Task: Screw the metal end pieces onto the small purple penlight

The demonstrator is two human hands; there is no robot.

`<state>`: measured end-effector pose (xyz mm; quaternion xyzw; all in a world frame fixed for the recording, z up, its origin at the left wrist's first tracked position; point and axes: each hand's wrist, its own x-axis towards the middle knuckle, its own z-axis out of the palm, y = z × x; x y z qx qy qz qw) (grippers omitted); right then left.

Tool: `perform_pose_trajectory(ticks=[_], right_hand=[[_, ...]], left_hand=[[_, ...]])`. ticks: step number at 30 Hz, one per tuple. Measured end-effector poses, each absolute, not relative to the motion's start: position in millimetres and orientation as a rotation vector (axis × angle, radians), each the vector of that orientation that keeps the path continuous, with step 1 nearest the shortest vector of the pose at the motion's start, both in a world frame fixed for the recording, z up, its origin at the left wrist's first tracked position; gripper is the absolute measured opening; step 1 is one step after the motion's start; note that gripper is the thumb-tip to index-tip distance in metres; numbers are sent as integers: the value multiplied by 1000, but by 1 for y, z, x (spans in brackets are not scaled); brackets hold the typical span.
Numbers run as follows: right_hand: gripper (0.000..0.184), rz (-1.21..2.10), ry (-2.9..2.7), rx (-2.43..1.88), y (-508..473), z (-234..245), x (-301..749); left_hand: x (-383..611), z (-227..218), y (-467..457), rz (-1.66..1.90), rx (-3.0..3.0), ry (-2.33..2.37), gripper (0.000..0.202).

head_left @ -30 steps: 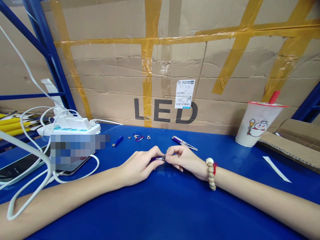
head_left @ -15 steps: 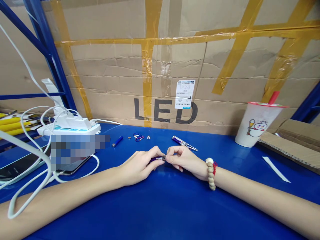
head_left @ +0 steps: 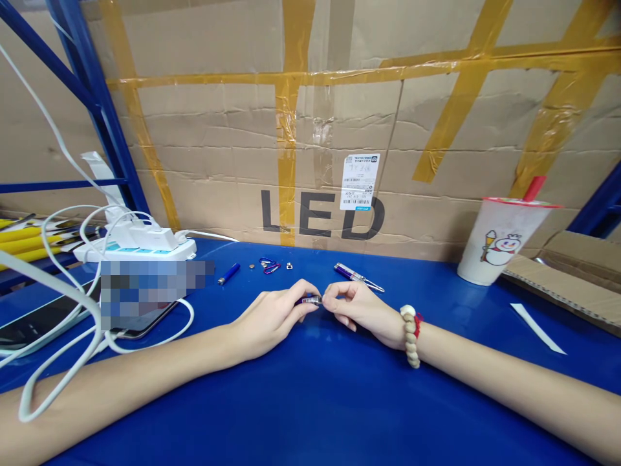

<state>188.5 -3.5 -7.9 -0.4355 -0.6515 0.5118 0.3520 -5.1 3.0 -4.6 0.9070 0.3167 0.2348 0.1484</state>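
Note:
My left hand [head_left: 272, 317] and my right hand [head_left: 356, 307] meet at the middle of the blue table [head_left: 310, 401]. Both pinch a small purple tube with a silver end [head_left: 311, 299], held just above the table top. The left fingers hold its purple body; the right fingertips close on the silver end. A bead bracelet [head_left: 410, 335] circles my right wrist. Behind the hands lie a purple pen-like piece [head_left: 356, 276], a small blue tube [head_left: 228, 274], a purple clip [head_left: 269, 265] and tiny metal parts [head_left: 289, 265].
A white power strip [head_left: 138, 244] with plugs and looping white cables sits at the left, beside a phone [head_left: 140, 320]. A drink cup with a red straw [head_left: 499, 239] stands at the right. A taped cardboard wall marked LED [head_left: 320, 129] closes the back.
Both hands lifted the small tube slightly and drew a little closer to the cardboard; the grip looks the same.

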Motion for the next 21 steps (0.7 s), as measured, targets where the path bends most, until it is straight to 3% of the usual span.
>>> perform_pose_trajectory(ticks=[10, 21], right_hand=[[48, 1320, -1708, -1128, -5, -6, 188], [47, 1308, -1692, -1134, -5, -7, 188]], left_hand=[[-4, -5, 3, 747, 2656, 909, 29], [-3, -4, 2, 803, 2649, 903, 20]])
